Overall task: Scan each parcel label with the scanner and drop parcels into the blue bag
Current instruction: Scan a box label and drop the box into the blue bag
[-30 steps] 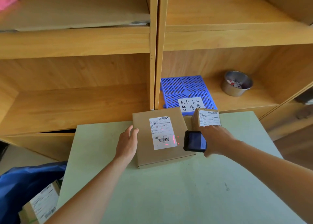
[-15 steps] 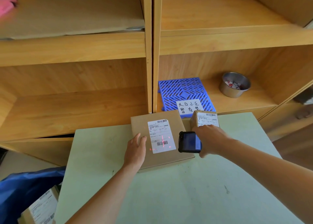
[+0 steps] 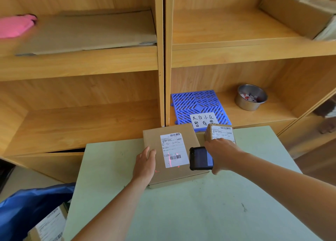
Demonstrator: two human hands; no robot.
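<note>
- Right hand (image 3: pixel 221 154) grips the scanner (image 3: pixel 201 158); its red beam sits low on the label (image 3: pixel 174 149), so the barcode may misread
- Left hand (image 3: pixel 145 165) lies flat, fingers loose, on the flat parcel (image 3: pixel 172 153) (nothing gripped); it could slide

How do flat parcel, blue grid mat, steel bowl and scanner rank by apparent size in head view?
1. flat parcel and blue grid mat: look alike, and the mat lies farther off, so unranked.
2. steel bowl and scanner: also close; scanner partly hidden by right hand.

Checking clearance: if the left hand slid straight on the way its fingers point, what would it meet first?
Probably the white label on the flat parcel under the left hand; depth is unclear.
</note>
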